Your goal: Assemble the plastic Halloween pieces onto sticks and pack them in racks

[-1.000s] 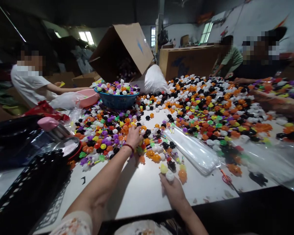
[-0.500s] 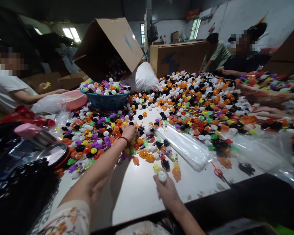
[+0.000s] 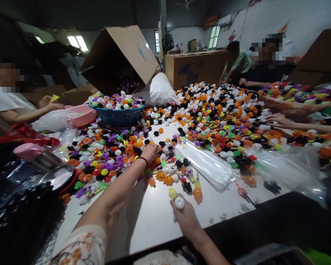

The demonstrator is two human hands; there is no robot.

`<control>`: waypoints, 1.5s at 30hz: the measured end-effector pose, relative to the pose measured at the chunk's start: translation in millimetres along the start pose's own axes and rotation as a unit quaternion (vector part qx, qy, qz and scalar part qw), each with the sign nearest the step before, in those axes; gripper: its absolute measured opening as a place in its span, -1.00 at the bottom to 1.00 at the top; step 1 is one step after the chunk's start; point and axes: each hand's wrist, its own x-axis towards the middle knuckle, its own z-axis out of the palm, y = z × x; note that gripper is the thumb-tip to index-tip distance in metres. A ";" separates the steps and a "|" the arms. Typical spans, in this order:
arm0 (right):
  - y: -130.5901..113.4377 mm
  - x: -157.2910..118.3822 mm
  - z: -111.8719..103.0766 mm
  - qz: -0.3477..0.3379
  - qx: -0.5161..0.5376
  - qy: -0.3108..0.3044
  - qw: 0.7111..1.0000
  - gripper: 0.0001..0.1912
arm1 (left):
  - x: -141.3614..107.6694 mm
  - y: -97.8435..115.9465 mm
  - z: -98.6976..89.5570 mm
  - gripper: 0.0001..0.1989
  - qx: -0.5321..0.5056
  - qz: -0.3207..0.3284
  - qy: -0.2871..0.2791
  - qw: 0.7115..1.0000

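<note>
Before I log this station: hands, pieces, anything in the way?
Left hand among colourful pieces, grip hidden. Right hand holds white piece, yellow one beside. Clear bags nearby, apparently blocking neither.

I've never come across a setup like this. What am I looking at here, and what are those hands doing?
There is no machine here: a person works with two bare hands, seen from a camera worn on their head, looking forward and down. On the white table lie heaps of small colourful plastic pieces, a stack of clear plastic bags and a blue basin full of pieces. The left hand reaches into the heap; whether it grips anything is hidden. The right hand holds a white piece, with a yellow piece at its fingertips. Other people sit around the table.
</note>
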 end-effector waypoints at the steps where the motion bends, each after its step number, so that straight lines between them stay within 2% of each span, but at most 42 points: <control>1: 0.5 -0.2 0.0 -0.003 0.000 -0.003 1.000 -0.65 | -1.7 5.8 0.2 -0.65 -0.006 0.006 0.008 1.000; 5: 0.0 0.1 0.0 0.003 0.008 -0.009 1.000 -0.65 | -7.0 28.2 1.5 -0.56 -0.034 0.049 0.009 0.998; 7: -1.6 0.8 0.0 0.009 0.020 -0.009 1.000 -0.64 | -3.6 31.6 0.6 -0.56 -0.041 0.052 0.009 0.998; 10: -5.2 1.9 -0.5 0.024 0.028 -0.006 0.999 -0.62 | 10.3 20.7 -3.8 -0.57 -0.033 -0.010 0.033 0.999; 13: -9.7 2.4 -2.3 0.052 0.022 0.015 0.998 -0.44 | 27.8 -0.2 -9.2 -0.62 -0.029 -0.060 0.025 0.997; 17: -12.4 2.4 -4.2 0.060 0.030 0.002 0.998 -0.35 | 44.1 -17.1 -18.0 -0.67 -0.065 -0.067 -0.001 0.996; 20: -9.7 3.4 -3.7 0.062 0.057 0.004 0.996 -0.34 | 42.1 -15.7 -27.8 -0.65 -0.130 -0.067 0.023 0.989; 23: -9.7 5.1 -6.2 0.086 0.091 0.024 0.992 -0.31 | 15.2 -6.6 -36.2 -0.59 -0.213 -0.061 0.045 0.974; 26: -20.1 7.2 -15.0 0.102 0.105 0.044 0.988 -0.33 | -39.6 8.0 -38.9 -0.61 -0.350 -0.029 0.021 0.936; 28: -32.7 9.1 -22.5 0.086 0.098 0.070 0.989 -0.38 | -83.0 20.0 -37.9 -0.61 -0.536 -0.022 -0.029 0.843; 30: -46.5 11.2 -28.8 0.063 0.075 0.088 0.991 -0.44 | -122.6 32.1 -36.2 -0.62 -0.654 -0.039 -0.081 0.751; 32: -57.7 12.5 -32.2 0.033 0.048 0.093 0.994 -0.52 | -152.6 42.6 -34.5 -0.63 -0.704 -0.055 -0.112 0.699; 34: -64.1 12.2 -33.1 0.004 0.027 0.088 0.996 -0.57 | -171.8 50.3 -32.5 -0.68 -0.733 -0.062 -0.122 0.667; 37: -65.7 8.2 -33.0 -0.018 0.013 0.085 0.996 -0.61 | -184.9 57.5 -28.6 -0.74 -0.752 -0.069 -0.118 0.645; 41: -64.6 -0.3 -36.2 -0.039 -0.015 0.090 0.995 -0.64 | -189.2 65.2 -23.9 -0.72 -0.735 -0.063 -0.143 0.659; 45: -64.6 -7.2 -42.1 -0.050 -0.035 0.063 0.996 -0.66 | -192.1 74.9 -24.6 -0.69 -0.715 -0.066 -0.160 0.678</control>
